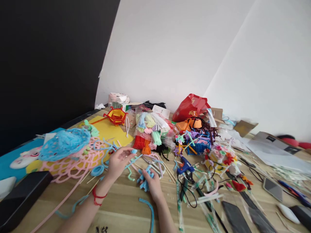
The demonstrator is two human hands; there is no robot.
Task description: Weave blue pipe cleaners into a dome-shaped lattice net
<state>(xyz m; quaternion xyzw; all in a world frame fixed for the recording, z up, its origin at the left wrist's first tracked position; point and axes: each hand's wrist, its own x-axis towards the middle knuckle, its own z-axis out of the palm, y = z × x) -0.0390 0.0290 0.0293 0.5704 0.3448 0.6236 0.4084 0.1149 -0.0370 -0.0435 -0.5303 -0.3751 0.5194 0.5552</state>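
Observation:
My left hand, with a red cord bracelet at its wrist, is raised over the middle of the table. Its thumb and fingers pinch a small blue curled pipe cleaner. To its right and a little nearer, my right hand is closed around a bumpy cluster of blue pipe cleaners; the palm hides part of it. A bent green pipe cleaner lies between the hands. One loose blue pipe cleaner curves across the wood by my right forearm.
Bagged pipe cleaners pile up at the back, near a red bag. A blue glue gun lies right of my hands. Leftward are a blue fuzzy piece, pink netting and a black box. A phone rests far right.

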